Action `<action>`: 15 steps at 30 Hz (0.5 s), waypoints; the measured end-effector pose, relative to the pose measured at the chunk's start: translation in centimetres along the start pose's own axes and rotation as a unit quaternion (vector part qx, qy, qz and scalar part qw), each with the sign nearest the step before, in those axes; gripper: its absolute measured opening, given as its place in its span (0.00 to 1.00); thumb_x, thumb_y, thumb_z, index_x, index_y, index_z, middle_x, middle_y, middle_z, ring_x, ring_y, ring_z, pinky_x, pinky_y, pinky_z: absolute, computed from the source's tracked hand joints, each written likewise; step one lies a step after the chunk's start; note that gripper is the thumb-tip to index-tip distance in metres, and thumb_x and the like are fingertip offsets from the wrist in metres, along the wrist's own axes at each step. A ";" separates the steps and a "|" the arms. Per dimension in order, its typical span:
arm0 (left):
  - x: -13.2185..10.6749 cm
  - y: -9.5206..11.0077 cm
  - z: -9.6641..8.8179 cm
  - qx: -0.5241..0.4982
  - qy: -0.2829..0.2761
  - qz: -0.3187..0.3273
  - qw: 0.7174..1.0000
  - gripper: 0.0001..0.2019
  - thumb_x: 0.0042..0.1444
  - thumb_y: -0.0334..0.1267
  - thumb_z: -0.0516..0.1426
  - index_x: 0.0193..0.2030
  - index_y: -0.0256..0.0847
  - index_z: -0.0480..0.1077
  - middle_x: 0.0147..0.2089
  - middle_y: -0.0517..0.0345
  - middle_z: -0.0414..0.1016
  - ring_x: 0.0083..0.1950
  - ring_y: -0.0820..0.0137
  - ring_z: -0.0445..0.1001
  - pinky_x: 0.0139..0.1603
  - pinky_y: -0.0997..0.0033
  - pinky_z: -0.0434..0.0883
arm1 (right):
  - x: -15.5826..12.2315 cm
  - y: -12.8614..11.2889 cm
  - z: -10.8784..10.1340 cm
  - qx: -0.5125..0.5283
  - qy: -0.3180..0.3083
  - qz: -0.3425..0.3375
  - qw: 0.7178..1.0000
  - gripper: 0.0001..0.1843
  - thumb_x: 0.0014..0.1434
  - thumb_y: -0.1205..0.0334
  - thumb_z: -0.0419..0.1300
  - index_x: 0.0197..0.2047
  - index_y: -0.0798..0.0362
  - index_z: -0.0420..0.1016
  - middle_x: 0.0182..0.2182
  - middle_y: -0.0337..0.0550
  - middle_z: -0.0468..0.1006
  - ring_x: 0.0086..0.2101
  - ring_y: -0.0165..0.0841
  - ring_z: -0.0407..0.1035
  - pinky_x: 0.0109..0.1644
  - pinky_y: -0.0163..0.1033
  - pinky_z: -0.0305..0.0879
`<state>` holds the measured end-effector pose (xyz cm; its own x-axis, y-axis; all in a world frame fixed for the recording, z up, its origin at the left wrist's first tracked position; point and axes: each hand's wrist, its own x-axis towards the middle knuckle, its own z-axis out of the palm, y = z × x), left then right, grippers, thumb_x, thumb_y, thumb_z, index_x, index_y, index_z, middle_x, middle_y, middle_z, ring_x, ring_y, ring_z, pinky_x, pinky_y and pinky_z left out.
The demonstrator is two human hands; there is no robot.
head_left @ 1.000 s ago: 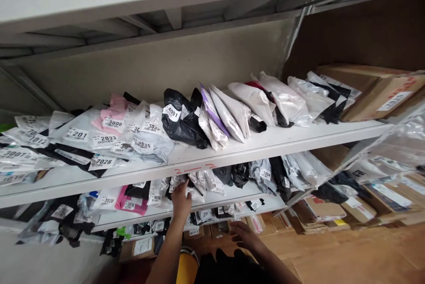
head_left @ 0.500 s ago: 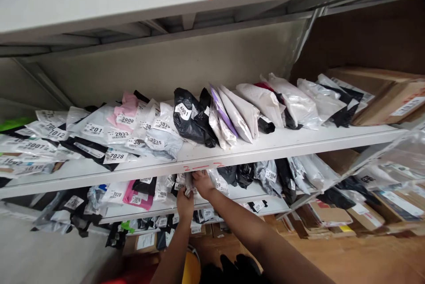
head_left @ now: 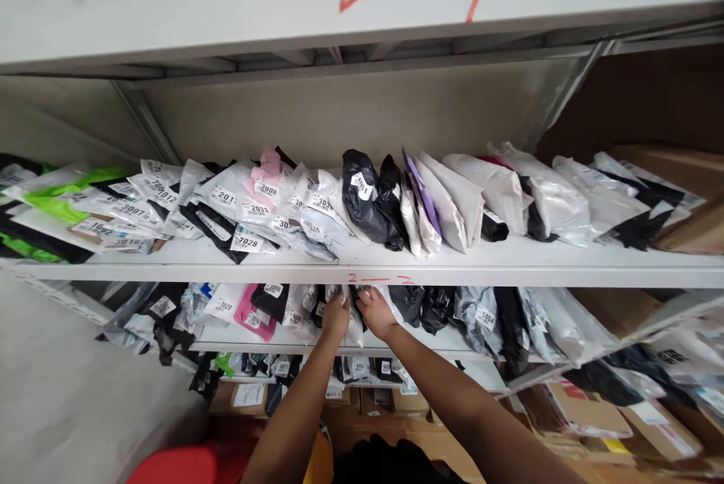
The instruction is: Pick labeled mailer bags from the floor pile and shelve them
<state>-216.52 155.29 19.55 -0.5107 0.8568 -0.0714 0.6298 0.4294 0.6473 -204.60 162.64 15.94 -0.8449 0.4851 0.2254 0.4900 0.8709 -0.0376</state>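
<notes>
Both hands reach in among the plastic mailing bags on the shelf below the one marked 2-2. My left hand (head_left: 336, 316) is closed on the upper edge of a bag, its fingertips partly hidden. Close on its right, my right hand (head_left: 376, 313) has bent fingers closed at the top of another bag, mostly covered by the hand. Between the hands, a whitish mailing bag (head_left: 354, 327) hangs down over the shelf. Left of them stand a bag labelled 4006 (head_left: 296, 320) and a pink bag (head_left: 256, 312); to the right are black bags (head_left: 437, 308).
Above the hands runs the white shelf edge (head_left: 226, 274), with many labelled mailing bags on that shelf, including a black one (head_left: 365, 201). A lower shelf holds more small bags (head_left: 357, 368). Cardboard boxes (head_left: 588, 412) lie at floor level on the right. A red object (head_left: 175, 465) is at lower left.
The view has shifted, so the shelves appear farther right and more level. My hands have moved apart, and the whitish bag between them shows more.
</notes>
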 end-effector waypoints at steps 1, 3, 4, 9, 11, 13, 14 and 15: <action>0.0 0.0 -0.4 -0.008 0.009 0.007 1.000 0.09 0.63 0.35 0.52 0.43 0.34 0.71 0.42 0.52 0.77 0.45 0.68 0.74 0.51 0.60 0.69 | 0.0 0.0 0.0 -0.001 0.003 0.001 1.000 0.15 0.62 0.71 0.50 0.46 0.60 0.76 0.50 0.55 0.72 0.57 0.46 0.57 0.64 0.52 0.56; -0.1 0.2 -1.3 -0.023 0.024 0.023 0.999 0.09 0.63 0.34 0.51 0.43 0.35 0.72 0.43 0.51 0.78 0.45 0.67 0.75 0.51 0.63 0.69 | -0.1 0.0 0.0 0.001 0.006 0.002 1.000 0.15 0.60 0.72 0.51 0.47 0.60 0.76 0.51 0.55 0.71 0.57 0.47 0.56 0.64 0.52 0.55; -0.1 0.3 -1.9 -0.031 0.031 0.032 0.999 0.10 0.62 0.34 0.51 0.44 0.35 0.72 0.43 0.50 0.78 0.46 0.66 0.75 0.51 0.64 0.69 | -0.2 -0.1 0.0 0.004 0.006 0.002 1.000 0.15 0.60 0.72 0.52 0.47 0.60 0.75 0.51 0.56 0.71 0.57 0.47 0.56 0.64 0.52 0.55; -2.1 0.5 -6.2 -0.057 0.076 0.041 0.995 0.12 0.60 0.36 0.50 0.45 0.39 0.73 0.46 0.49 0.79 0.49 0.63 0.75 0.50 0.68 0.68 | -0.4 -0.1 0.3 0.048 -0.009 -0.014 0.999 0.18 0.54 0.70 0.57 0.49 0.61 0.74 0.53 0.58 0.69 0.58 0.48 0.55 0.65 0.52 0.53; -3.8 -0.6 -8.6 -0.061 0.099 0.028 0.993 0.14 0.60 0.42 0.48 0.42 0.40 0.72 0.39 0.51 0.80 0.42 0.62 0.76 0.44 0.67 0.70 | -0.2 -0.1 0.7 0.081 -0.018 -0.025 0.996 0.21 0.52 0.69 0.59 0.51 0.62 0.73 0.54 0.58 0.69 0.59 0.50 0.54 0.66 0.54 0.51; -6.2 -2.7 -10.9 -0.065 0.134 0.011 0.989 0.18 0.58 0.50 0.47 0.38 0.41 0.71 0.35 0.52 0.79 0.39 0.60 0.76 0.41 0.65 0.71 | 0.1 -0.3 1.0 0.122 -0.024 -0.037 0.992 0.25 0.50 0.69 0.61 0.52 0.61 0.73 0.55 0.58 0.69 0.60 0.51 0.54 0.67 0.55 0.49; -7.6 -4.1 -11.9 -0.091 0.182 -0.017 0.979 0.19 0.54 0.53 0.50 0.38 0.41 0.72 0.38 0.52 0.79 0.43 0.59 0.76 0.43 0.65 0.71 | 0.2 -0.4 1.1 0.145 -0.024 -0.041 0.988 0.25 0.49 0.68 0.62 0.52 0.59 0.73 0.56 0.56 0.69 0.60 0.51 0.53 0.67 0.55 0.48; -9.2 -5.6 -12.7 -0.099 0.208 -0.058 0.971 0.21 0.50 0.56 0.53 0.38 0.41 0.72 0.39 0.53 0.80 0.45 0.57 0.76 0.41 0.66 0.72 | 0.2 -0.6 1.2 0.169 -0.019 -0.041 0.985 0.24 0.48 0.67 0.62 0.51 0.57 0.74 0.57 0.55 0.68 0.61 0.50 0.52 0.67 0.56 0.46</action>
<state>-222.79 141.38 26.25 -0.7894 0.5993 0.1331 0.4500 0.4174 0.7895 -205.34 162.27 14.83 -0.8890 0.4092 0.2057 0.3257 0.8807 -0.3440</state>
